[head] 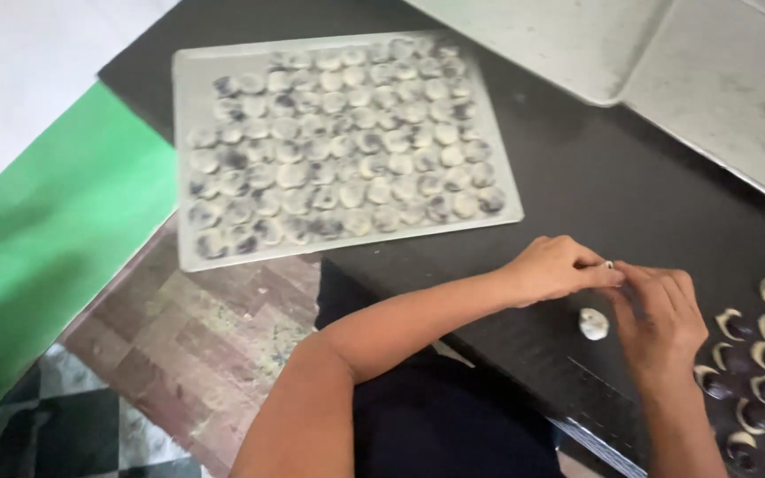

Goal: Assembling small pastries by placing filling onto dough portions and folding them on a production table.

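Observation:
My left hand (555, 268) and my right hand (661, 314) meet over the dark counter (613, 186), fingertips pinched together on a small pale bit of dough (608, 265). Just below them a round white dough ball (593, 323) rests on the counter. At the far right lie several dark pieces with white crescent edges (754, 372). A metal tray (189, 257) filled with several rows of flattened pale and dark dough rounds (347, 142) sits at the counter's left end, partly overhanging it.
Two empty grey trays (719, 80) lie at the back right. Left of the counter are a green surface (55, 230) and a patterned tile floor (188, 345). My dark-clothed lap is below the counter edge.

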